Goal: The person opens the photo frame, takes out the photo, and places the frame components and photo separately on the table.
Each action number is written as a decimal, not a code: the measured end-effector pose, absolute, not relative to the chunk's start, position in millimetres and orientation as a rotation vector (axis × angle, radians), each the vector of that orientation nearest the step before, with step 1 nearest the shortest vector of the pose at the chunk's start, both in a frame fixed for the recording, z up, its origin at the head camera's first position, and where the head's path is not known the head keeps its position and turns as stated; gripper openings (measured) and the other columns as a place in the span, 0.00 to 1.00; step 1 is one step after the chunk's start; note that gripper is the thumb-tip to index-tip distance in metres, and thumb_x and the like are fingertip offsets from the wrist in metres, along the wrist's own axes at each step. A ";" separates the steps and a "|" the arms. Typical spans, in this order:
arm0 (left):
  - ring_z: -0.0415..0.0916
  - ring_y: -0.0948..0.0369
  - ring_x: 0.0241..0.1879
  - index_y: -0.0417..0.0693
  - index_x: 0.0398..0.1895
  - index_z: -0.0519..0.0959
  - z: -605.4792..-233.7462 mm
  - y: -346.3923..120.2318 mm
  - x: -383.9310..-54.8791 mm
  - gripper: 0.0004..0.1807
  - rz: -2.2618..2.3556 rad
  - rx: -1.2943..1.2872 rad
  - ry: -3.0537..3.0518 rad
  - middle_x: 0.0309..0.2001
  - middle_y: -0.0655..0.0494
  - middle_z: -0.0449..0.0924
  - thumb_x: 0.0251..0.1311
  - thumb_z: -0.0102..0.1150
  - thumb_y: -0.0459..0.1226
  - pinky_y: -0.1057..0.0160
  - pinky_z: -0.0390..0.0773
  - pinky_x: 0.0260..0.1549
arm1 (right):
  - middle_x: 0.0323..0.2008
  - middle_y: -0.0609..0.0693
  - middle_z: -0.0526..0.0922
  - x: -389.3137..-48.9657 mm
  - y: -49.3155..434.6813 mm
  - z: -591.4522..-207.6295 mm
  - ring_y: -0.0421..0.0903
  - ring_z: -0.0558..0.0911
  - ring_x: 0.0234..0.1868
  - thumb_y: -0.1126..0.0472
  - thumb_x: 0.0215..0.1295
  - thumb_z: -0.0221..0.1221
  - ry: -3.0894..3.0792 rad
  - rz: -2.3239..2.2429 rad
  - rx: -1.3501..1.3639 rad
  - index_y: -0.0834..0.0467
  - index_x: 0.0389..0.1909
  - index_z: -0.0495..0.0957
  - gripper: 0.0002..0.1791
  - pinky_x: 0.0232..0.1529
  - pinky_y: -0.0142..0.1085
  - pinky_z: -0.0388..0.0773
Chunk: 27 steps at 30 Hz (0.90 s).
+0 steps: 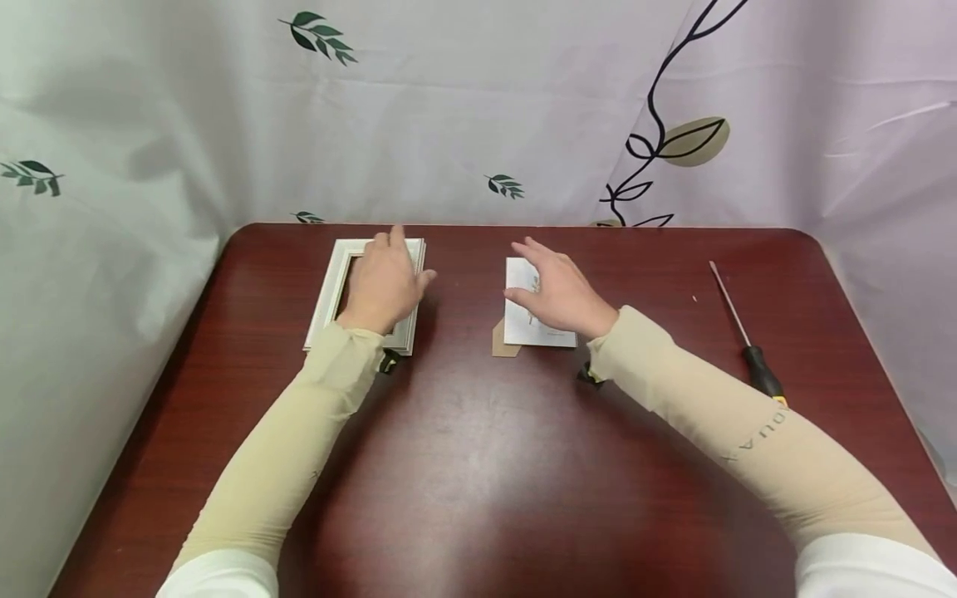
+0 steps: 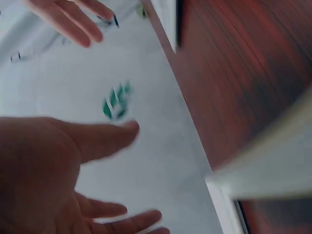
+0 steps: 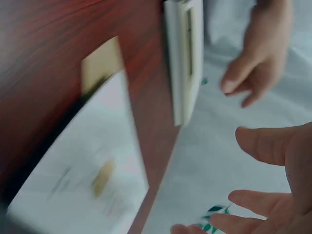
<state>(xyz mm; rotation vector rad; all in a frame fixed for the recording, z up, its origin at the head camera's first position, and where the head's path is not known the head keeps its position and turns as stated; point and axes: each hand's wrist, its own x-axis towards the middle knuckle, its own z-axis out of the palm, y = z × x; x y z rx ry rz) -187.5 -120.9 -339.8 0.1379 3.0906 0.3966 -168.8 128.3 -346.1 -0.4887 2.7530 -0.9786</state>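
Note:
My left hand (image 1: 383,286) hovers over a white picture frame (image 1: 326,299) at the table's back left, fingers extended and thumb apart, holding nothing. The frame looks thick, perhaps stacked, and its opening is partly hidden by that hand. Over a white card (image 1: 523,330) with a plant drawing is my right hand (image 1: 562,292), its fingers spread and also holding nothing. Beneath the card, a brown board piece (image 1: 504,343) sticks out at the lower left. In the right wrist view, the card (image 3: 73,165) lies apart from the right hand (image 3: 287,180).
A screwdriver (image 1: 761,370) with a black handle lies at the right, its handle end close to the right sleeve. The dark red wooden table (image 1: 463,465) has rounded back corners. A white leaf-patterned cloth (image 1: 419,108) hangs behind it.

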 end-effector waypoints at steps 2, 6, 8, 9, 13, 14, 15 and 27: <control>0.63 0.38 0.67 0.28 0.76 0.52 -339.7 -108.8 -186.7 0.49 0.405 0.262 3.064 0.67 0.29 0.64 0.65 0.64 0.50 0.43 0.66 0.65 | 0.78 0.60 0.53 -168.3 137.2 -349.5 0.64 0.55 0.76 0.54 0.67 0.63 2.767 -0.919 -0.485 0.60 0.77 0.59 0.41 0.74 0.55 0.53; 0.57 0.42 0.72 0.31 0.77 0.50 -346.6 -82.3 -184.5 0.52 0.417 0.515 2.968 0.73 0.33 0.59 0.63 0.66 0.53 0.47 0.58 0.72 | 0.78 0.65 0.51 -167.1 153.2 -356.9 0.66 0.53 0.76 0.53 0.66 0.65 2.763 -0.824 -0.493 0.62 0.77 0.57 0.44 0.73 0.58 0.52; 0.53 0.43 0.75 0.32 0.78 0.50 -352.9 -69.0 -182.7 0.54 0.379 0.652 2.902 0.75 0.34 0.56 0.62 0.66 0.55 0.49 0.53 0.74 | 0.77 0.67 0.50 -166.9 159.4 -360.9 0.68 0.52 0.76 0.51 0.66 0.66 2.752 -0.773 -0.506 0.63 0.77 0.56 0.45 0.73 0.59 0.51; 0.51 0.43 0.76 0.32 0.78 0.50 -356.2 -62.9 -181.6 0.55 0.353 0.711 2.864 0.75 0.34 0.54 0.61 0.66 0.56 0.50 0.51 0.75 | 0.77 0.68 0.49 -167.0 161.8 -363.2 0.68 0.51 0.76 0.51 0.66 0.66 2.745 -0.746 -0.515 0.63 0.77 0.56 0.46 0.73 0.60 0.50; 0.46 0.42 0.77 0.32 0.78 0.49 -368.2 -42.7 -178.8 0.60 0.299 0.891 2.735 0.77 0.33 0.49 0.57 0.67 0.61 0.54 0.44 0.76 | 0.77 0.70 0.48 -166.7 167.4 -371.4 0.69 0.49 0.76 0.50 0.65 0.66 2.718 -0.680 -0.555 0.65 0.77 0.55 0.47 0.74 0.60 0.48; 0.44 0.42 0.77 0.32 0.78 0.49 -370.2 -38.8 -178.8 0.61 0.302 0.915 2.711 0.77 0.33 0.47 0.56 0.67 0.62 0.55 0.43 0.76 | 0.77 0.71 0.48 -166.2 167.8 -373.1 0.69 0.49 0.76 0.50 0.65 0.67 2.714 -0.675 -0.565 0.65 0.77 0.55 0.48 0.74 0.60 0.48; 0.43 0.42 0.78 0.32 0.78 0.48 -371.9 -35.4 -178.9 0.62 0.313 0.930 2.692 0.78 0.33 0.46 0.55 0.67 0.62 0.56 0.41 0.76 | 0.76 0.71 0.48 -165.5 168.5 -374.5 0.70 0.49 0.76 0.51 0.64 0.67 2.711 -0.673 -0.575 0.65 0.77 0.55 0.48 0.74 0.60 0.48; 0.37 0.41 0.78 0.38 0.80 0.45 -390.1 -18.0 -182.1 0.69 0.373 0.934 2.597 0.79 0.34 0.36 0.46 0.74 0.62 0.53 0.40 0.76 | 0.76 0.72 0.48 -161.6 172.0 -395.9 0.69 0.51 0.76 0.49 0.62 0.70 2.700 -0.574 -0.696 0.69 0.76 0.54 0.51 0.74 0.58 0.52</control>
